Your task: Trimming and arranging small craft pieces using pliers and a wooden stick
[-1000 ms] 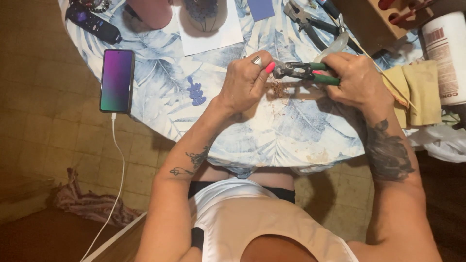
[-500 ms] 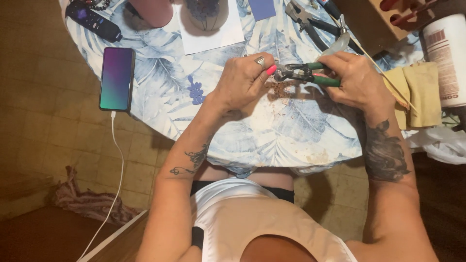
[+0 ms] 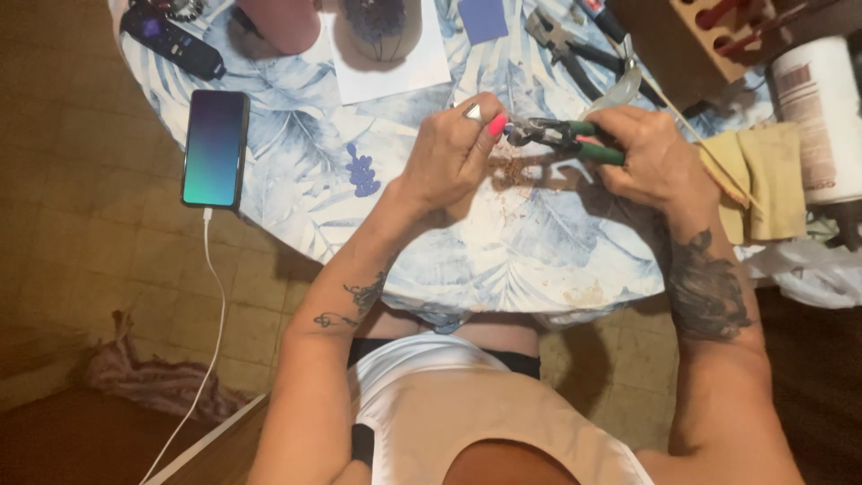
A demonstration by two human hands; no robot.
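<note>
My right hand (image 3: 651, 162) grips green-handled pliers (image 3: 564, 136) over a round table with a blue and white leaf-print cloth (image 3: 503, 242). The pliers' jaws point left toward my left hand (image 3: 453, 153), whose fingers are pinched together at the jaw tips. Whatever small piece sits between fingers and jaws is too small to make out. Brown crumbs or dust (image 3: 516, 171) lie on the cloth right below the pliers.
A lit phone (image 3: 215, 148) on a white cable lies at the table's left edge, a dark remote (image 3: 171, 40) beyond it. White paper (image 3: 391, 54), more pliers (image 3: 566, 49), a yellow cloth (image 3: 763, 180), a white cylindrical container (image 3: 817, 117) and a wooden block (image 3: 718, 27) stand behind and right.
Both hands and the pliers have stayed almost in place; my left fingers shifted slightly at the jaw tips.
</note>
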